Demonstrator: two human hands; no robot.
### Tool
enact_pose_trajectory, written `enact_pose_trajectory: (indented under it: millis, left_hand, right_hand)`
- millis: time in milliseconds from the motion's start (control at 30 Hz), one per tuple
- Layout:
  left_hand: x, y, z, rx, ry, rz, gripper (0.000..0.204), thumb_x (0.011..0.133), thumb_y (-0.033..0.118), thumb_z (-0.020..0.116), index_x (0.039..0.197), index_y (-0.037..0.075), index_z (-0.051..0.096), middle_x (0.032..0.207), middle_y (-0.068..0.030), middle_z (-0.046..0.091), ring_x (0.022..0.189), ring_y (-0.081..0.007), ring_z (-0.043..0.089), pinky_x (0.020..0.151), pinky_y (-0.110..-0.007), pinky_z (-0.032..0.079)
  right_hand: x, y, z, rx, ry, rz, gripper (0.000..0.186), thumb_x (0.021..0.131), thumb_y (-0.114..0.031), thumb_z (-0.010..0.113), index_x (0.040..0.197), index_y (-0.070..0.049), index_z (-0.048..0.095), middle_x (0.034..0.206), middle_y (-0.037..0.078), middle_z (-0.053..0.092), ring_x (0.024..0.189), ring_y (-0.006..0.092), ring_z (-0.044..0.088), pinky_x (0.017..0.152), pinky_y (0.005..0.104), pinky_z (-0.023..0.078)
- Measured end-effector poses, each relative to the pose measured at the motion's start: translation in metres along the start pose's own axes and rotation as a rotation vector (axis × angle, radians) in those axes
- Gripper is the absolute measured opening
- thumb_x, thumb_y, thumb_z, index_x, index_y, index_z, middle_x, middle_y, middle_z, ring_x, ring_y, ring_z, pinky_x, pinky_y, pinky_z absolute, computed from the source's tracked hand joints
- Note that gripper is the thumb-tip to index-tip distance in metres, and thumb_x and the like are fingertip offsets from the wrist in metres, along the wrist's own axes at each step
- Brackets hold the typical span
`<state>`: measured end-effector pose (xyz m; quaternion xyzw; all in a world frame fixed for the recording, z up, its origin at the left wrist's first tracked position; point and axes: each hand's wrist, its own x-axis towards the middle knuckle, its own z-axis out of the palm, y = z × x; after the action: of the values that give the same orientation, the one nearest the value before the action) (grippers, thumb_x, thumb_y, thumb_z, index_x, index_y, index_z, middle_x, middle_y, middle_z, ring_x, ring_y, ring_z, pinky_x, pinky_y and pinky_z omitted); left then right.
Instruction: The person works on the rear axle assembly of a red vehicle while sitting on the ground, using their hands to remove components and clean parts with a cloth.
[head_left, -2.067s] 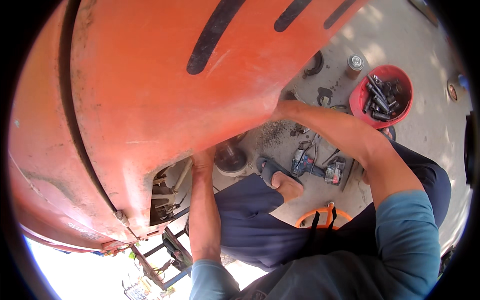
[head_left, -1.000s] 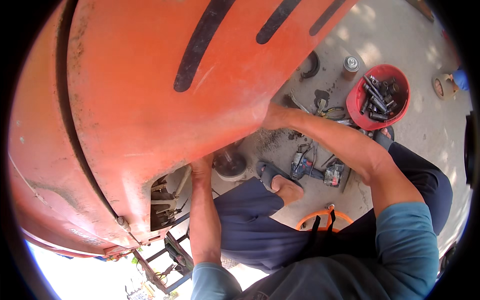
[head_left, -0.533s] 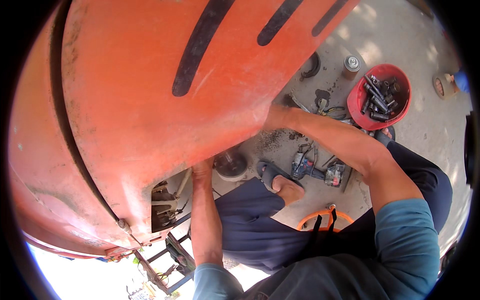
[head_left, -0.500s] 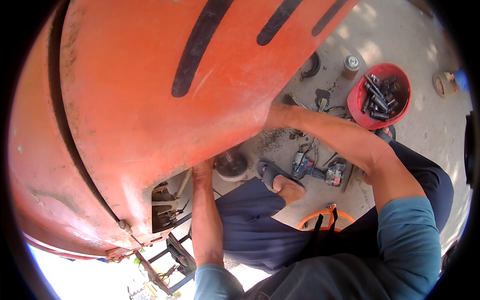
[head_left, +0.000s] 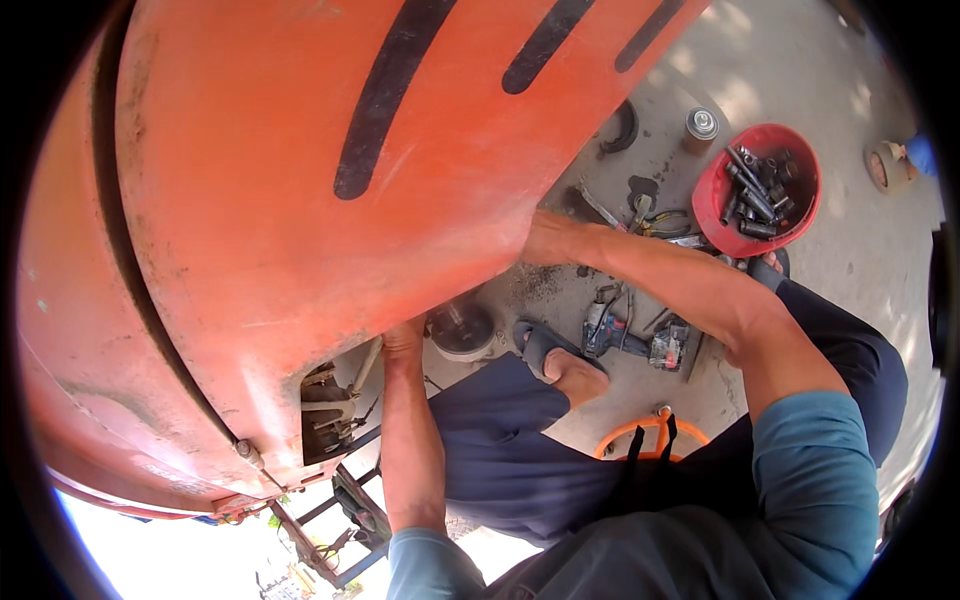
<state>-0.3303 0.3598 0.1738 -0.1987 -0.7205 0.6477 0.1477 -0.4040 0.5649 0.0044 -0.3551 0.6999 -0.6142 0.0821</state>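
Note:
A large orange metal panel (head_left: 250, 200) with black stripes fills the upper left and hides most of both hands. My left hand (head_left: 405, 335) reaches under its lower edge, next to a pale rod (head_left: 367, 365) beside an opening in the panel. Only the wrist and the back part of this hand show. At the panel's right-hand corner, my right hand (head_left: 543, 240) goes behind the edge, its fingers out of sight. What either hand touches or holds back there cannot be seen.
Right of the panel, a red bucket (head_left: 708, 200) holds several dark sockets. On the concrete lie a cordless power tool (head_left: 612, 330), pliers (head_left: 665, 222) and a curved black part (head_left: 622, 128). A can (head_left: 701, 130) stands behind. A round dark container (head_left: 462, 330) sits near my sandalled foot (head_left: 560, 360).
The view has shifted slightly, so the panel appears a little further left. Both arms keep nearly the same pose, hands still behind the panel.

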Motion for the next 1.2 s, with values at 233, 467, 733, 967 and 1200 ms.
enact_pose_trajectory:
  millis: [233,467,733,967,1200]
  left_hand:
    - [0.004,-0.004,-0.002,0.081,0.036,0.109,0.035,0.095,0.025,0.063,0.118,-0.001,0.061,0.115,-0.0158,0.066,0.108,-0.0363,0.06,0.097,-0.048,0.043]
    - [-0.001,-0.003,-0.012,0.151,-0.137,0.084,0.041,0.1,0.024,0.049,0.135,0.004,0.052,0.133,-0.0146,0.055,0.122,-0.0337,0.051,0.101,-0.051,0.041]
    - [0.001,0.003,-0.017,0.192,-0.177,0.077,0.045,0.1,0.02,0.044,0.141,0.003,0.045,0.138,-0.0154,0.049,0.129,-0.0342,0.045,0.106,-0.055,0.038]
    - [0.001,0.001,-0.006,-0.806,-0.111,-0.343,0.038,0.099,0.02,0.053,0.132,0.001,0.053,0.13,-0.0169,0.057,0.121,-0.0322,0.052,0.101,-0.047,0.041]
    - [0.032,-0.016,-0.03,-1.569,0.342,-0.74,0.02,0.092,0.012,0.058,0.099,-0.004,0.069,0.11,-0.0212,0.064,0.115,-0.0374,0.055,0.096,-0.043,0.043]
  right_hand:
    - [0.004,0.013,-0.004,0.0,-0.171,-0.003,0.03,0.098,-0.026,0.049,0.11,-0.002,0.062,0.097,0.026,0.066,0.096,0.0439,0.062,0.084,0.0492,0.048]
    - [0.005,0.008,0.0,-0.163,-0.195,0.01,0.037,0.102,-0.032,0.045,0.107,-0.001,0.064,0.099,0.026,0.067,0.094,0.0453,0.064,0.085,0.0517,0.05]
    - [0.008,0.039,0.011,-0.253,-0.191,-0.014,0.032,0.098,-0.027,0.049,0.103,-0.001,0.068,0.097,0.024,0.068,0.094,0.0427,0.066,0.084,0.0501,0.051]
    - [0.002,0.003,0.015,-0.242,0.002,0.134,0.031,0.097,-0.027,0.052,0.103,-0.001,0.067,0.1,0.025,0.068,0.097,0.0433,0.064,0.088,0.0506,0.049]
    - [-0.008,0.002,0.017,-0.087,0.084,0.157,0.029,0.098,-0.027,0.05,0.111,-0.005,0.064,0.104,0.025,0.067,0.102,0.0432,0.062,0.088,0.0507,0.048]
